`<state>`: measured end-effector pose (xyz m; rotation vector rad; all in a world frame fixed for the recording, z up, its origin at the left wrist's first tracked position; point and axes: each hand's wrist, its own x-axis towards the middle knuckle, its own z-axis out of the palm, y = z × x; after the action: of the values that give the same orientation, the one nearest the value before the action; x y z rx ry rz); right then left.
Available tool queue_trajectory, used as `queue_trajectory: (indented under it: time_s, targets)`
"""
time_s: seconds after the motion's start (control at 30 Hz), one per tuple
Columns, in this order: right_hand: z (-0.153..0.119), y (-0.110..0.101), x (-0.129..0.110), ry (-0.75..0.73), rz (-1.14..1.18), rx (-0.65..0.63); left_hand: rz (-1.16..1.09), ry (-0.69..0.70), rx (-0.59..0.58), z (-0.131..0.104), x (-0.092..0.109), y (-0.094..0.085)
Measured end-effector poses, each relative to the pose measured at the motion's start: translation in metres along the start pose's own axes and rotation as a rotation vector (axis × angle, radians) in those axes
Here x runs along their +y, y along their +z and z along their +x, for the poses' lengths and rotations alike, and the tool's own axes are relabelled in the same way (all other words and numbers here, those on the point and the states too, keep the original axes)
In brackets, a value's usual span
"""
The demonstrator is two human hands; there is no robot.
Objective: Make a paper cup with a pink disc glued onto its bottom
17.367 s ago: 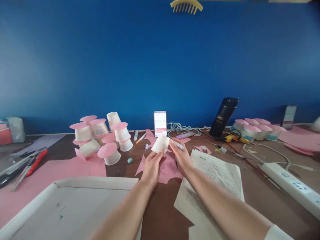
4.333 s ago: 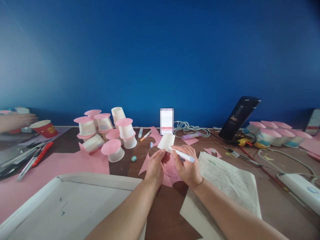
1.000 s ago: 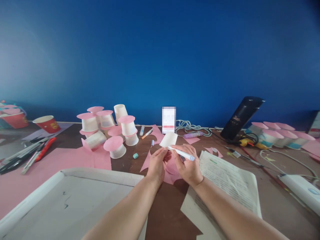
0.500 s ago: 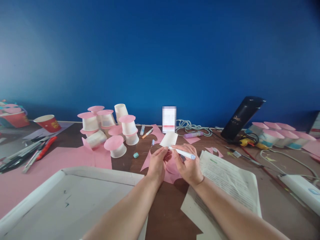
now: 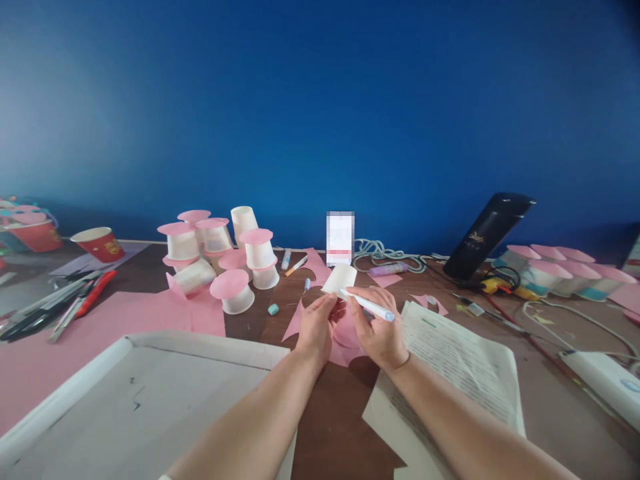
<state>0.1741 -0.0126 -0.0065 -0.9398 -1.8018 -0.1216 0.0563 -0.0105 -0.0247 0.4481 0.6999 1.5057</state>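
- White tray (image 5: 200, 393): left of the left hand and nearer the body, the left forearm crossing its edge.
- Printed sheets (image 5: 460, 360): right of the right hand, partly under that forearm.
- Black flask (image 5: 485, 240): tilted, beyond the right hand and well to its right.
- Left hand (image 5: 316, 330): fingers closed on the white cup's near end.
- Right hand (image 5: 383, 333): gripping the pen between thumb and fingers.
- White cup (image 5: 341, 278): tilted, just beyond the left thumb.
- Pen (image 5: 379, 309): slanting across the right hand, tip at the cup's side.
- Turquoise piece (image 5: 273, 309): near the left hand, on its left.
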Motion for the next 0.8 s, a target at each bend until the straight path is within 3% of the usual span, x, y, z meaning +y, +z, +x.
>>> queue_trajectory:
  time_s: [0.8]
  targets:
    - [0.0005,0.0016,0.0005,0.010,-0.011,-0.029,0.067,0.016,-0.049,0.0027,-0.0042,-0.0037]
